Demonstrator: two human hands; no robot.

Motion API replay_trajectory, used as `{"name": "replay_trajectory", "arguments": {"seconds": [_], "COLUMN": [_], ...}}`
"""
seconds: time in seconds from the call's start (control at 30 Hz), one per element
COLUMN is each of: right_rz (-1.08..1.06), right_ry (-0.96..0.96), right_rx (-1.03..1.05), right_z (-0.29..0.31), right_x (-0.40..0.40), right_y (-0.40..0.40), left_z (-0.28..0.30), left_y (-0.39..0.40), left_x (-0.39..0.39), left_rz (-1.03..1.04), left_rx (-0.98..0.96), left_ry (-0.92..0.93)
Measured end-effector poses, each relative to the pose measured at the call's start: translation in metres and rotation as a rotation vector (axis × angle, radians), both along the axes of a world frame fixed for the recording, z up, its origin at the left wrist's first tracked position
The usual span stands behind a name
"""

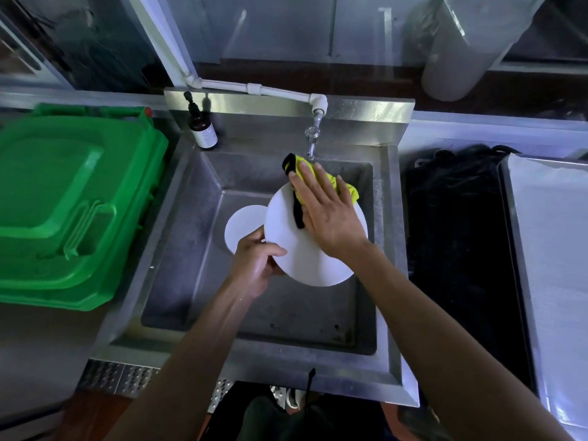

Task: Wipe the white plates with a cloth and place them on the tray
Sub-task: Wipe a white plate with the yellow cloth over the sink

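Head view: looking down into a steel sink [178, 249].
Left hand [257, 262]: gripping the near-left rim of a white plate [305, 259], fingers curled round its edge, thumb lying on its face.
White plate: being held tilted above the sink basin, right of centre.
Right hand [324, 211]: lying flat with fingers straight, pressing a yellow cloth [321, 179] onto the far part of the plate.
Yellow cloth: showing a black trim, bunching out past the fingertips at the plate's far rim, just under the tap [311, 138].
Second white plate [241, 227]: lying in the basin to the left, partly hidden behind the held plate and the left hand.
Tray [553, 249]: sitting at the right, well apart from the sink, holding no plate in its visible part.
Green bin lid [70, 198]: sitting left of the sink.
Brown pump bottle [202, 128]: standing on the sink's far-left corner.
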State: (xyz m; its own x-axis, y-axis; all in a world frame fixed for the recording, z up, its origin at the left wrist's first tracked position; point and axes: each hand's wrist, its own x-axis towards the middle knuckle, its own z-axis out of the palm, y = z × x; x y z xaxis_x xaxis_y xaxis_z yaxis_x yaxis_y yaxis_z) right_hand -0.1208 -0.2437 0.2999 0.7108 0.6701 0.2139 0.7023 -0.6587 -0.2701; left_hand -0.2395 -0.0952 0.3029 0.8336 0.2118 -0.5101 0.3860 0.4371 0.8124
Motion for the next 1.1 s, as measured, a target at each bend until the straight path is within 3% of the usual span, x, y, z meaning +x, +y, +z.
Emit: {"name": "replay_trajectory", "arguments": {"seconds": [0.47,1.1], "right_rz": [-0.259,-0.072], "right_ry": [0.176,0.191], "right_rx": [-0.042,-0.025], "right_z": [-0.030,-0.023], "right_x": [-0.019,-0.088], "right_y": [-0.032,0.004], "left_z": [-0.001,0.001], "left_y": [-0.011,-0.001], "left_x": [0.012,0.017], "left_rz": [0.151,0.174], "left_rx": [0.014,-0.030], "left_ry": [0.008,0.017]}}
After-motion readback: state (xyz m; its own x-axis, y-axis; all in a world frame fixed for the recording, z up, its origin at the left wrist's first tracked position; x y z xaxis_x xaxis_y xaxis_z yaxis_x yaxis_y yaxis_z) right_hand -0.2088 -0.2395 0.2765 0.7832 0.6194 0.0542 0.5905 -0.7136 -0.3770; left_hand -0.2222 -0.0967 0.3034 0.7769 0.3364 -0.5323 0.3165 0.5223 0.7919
